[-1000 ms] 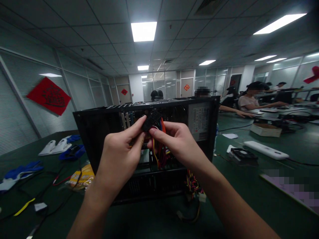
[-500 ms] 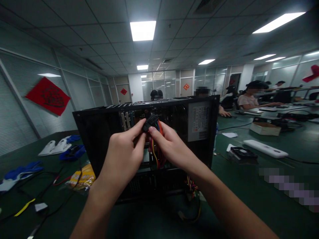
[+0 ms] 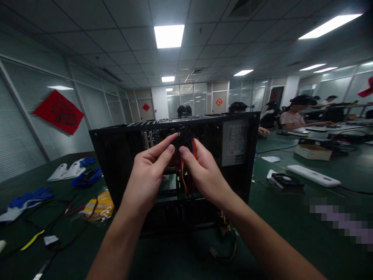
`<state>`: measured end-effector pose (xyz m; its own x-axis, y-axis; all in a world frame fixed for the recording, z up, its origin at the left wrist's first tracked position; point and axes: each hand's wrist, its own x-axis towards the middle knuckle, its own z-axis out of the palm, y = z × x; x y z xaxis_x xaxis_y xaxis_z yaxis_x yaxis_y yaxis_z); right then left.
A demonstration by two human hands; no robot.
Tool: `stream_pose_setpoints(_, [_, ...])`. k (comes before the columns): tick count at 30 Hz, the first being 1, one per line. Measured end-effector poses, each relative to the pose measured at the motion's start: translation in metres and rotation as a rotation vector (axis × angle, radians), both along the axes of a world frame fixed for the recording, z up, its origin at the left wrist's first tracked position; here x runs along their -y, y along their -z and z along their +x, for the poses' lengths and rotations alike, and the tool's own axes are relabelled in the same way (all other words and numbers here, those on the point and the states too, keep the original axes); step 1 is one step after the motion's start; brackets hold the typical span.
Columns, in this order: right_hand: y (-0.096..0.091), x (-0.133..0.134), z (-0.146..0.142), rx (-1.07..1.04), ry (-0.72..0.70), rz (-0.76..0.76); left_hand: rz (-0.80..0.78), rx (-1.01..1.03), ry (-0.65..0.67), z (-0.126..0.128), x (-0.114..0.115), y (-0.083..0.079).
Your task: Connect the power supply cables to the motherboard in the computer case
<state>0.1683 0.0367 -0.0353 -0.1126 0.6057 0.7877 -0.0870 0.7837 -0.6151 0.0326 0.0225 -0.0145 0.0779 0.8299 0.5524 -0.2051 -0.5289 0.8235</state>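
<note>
Green table (image 3: 279, 202) holds a black computer case (image 3: 116, 163), sticker (image 3: 236, 143) unreadable; left hand (image 3: 148, 173) and right hand (image 3: 204, 173) pinch its black connector (image 3: 183, 137).

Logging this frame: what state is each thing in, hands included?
left hand: shut, pinching the black connector.
right hand: shut, pinching it from the other side.
black connector: raised between fingertips.
coloured wires: hanging from it into the computer case.
computer case: upright, side open.
fan: loose, lying flat.

Ceiling light panels (image 3: 169, 35) glow over glass partitions (image 3: 192, 99) and green tables (image 3: 285, 202)
</note>
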Motion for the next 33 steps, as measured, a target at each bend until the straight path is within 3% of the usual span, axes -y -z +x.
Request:
stream_pose_setpoints(13, [0.005,-0.004,-0.008,-0.097,-0.07,-0.063,0.182,-0.212,-0.307,0.006,0.003,0.002])
stream_pose_setpoints(19, [0.005,-0.003,-0.009,-0.131,-0.076,-0.068,0.26,-0.264,-0.335,0.007,0.008,0.001])
stream_pose_setpoints(23, [0.005,-0.001,-0.007,-0.12,-0.07,-0.054,0.238,-0.224,-0.301,0.004,0.007,0.003])
stream_pose_setpoints(28, [0.003,0.008,-0.007,-0.143,-0.109,-0.146,0.127,-0.155,-0.128,-0.003,-0.003,0.008])
stream_pose_setpoints(33, [0.0,0.014,-0.007,-0.136,-0.163,-0.201,0.123,-0.144,-0.008,-0.01,-0.011,0.01])
